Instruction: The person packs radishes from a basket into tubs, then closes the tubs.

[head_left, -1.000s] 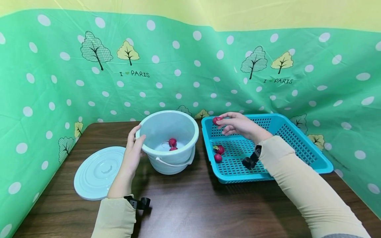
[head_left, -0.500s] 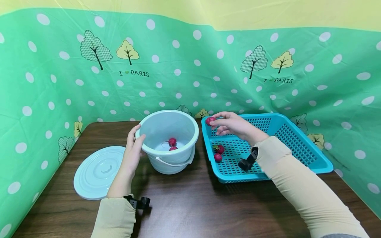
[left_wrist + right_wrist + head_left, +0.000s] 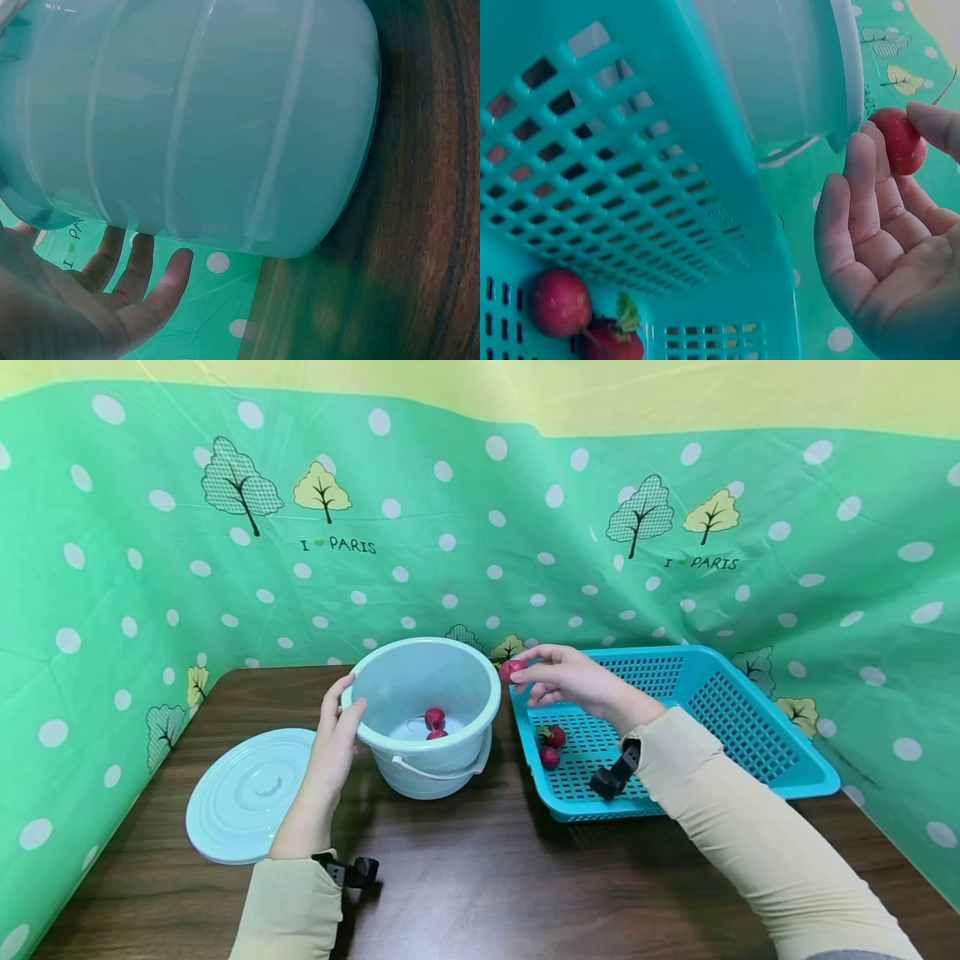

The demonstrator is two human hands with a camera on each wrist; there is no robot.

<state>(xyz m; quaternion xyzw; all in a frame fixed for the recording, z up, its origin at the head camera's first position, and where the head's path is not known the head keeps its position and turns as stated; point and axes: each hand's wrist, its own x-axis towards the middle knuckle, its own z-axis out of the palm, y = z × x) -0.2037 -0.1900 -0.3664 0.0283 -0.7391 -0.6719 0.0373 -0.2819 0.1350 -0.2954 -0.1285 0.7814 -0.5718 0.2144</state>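
Between thumb and fingertips, my right hand (image 3: 573,683) pinches a red radish (image 3: 512,671) above the left rim of the blue basket, close to the bucket's right side. In the right wrist view this radish (image 3: 900,141) trails a thin root. My left hand (image 3: 330,747) holds the rim of the light blue bucket (image 3: 429,777) at its left side; in the left wrist view several fingers (image 3: 139,262) lie along the outside wall. Two radishes (image 3: 434,719) lie at the bottom of the bucket. Two more radishes (image 3: 560,302) sit in the basket's left part, one with a green leaf stub.
The blue perforated basket (image 3: 738,793) stands right of the bucket. A round light blue lid (image 3: 240,797) lies on the dark wooden table (image 3: 480,885) at left. The bucket's handle (image 3: 442,774) hangs down in front. A green dotted cloth (image 3: 480,527) hangs behind.
My right hand has carried the pinched radish leftward, from over the basket's back left corner to beside the bucket's rim. The left hand and the bucket have stayed in place.
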